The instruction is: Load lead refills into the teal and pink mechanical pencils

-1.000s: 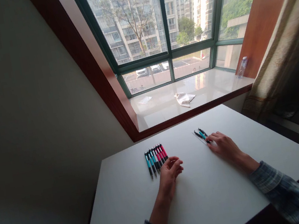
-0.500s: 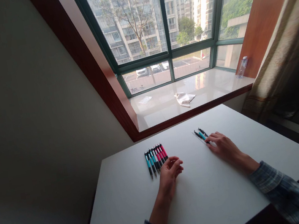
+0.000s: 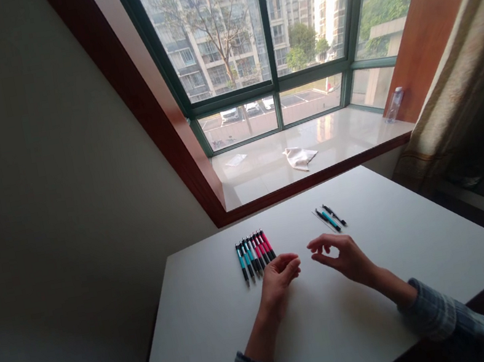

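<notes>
Teal, red and black barrels fill the row of pens (image 3: pixel 254 257) lying on the white table (image 3: pixel 192 352), each pen close against the next. Watching from my remote seat through the head camera, I read the left hand (image 3: pixel 278 280) as just beside the near end of that row, its fingers loosely curled; whether a fingertip touches a pen, I cannot tell from here. The right hand (image 3: pixel 344 259) sits to the right of the row, thumb and forefinger parted, closed on nothing. The hands are apart and both empty, with bare table between them.

Farther right of the row, beyond the right hand, a pair of pens (image 3: pixel 330 218) lies beside a thin pale strip (image 3: pixel 323 221), one pen teal and the other black, with neither hand on them. Past the row, on the far side, the stone window sill (image 3: pixel 313 162) carries a crumpled white cloth (image 3: pixel 300 158) and a clear plastic bottle (image 3: pixel 395 105).

With pens packed this tightly, I would take an outer one by its barrel with the fingertips and lift straight up, so its neighbours do not roll. The loose pair asks for less care.
</notes>
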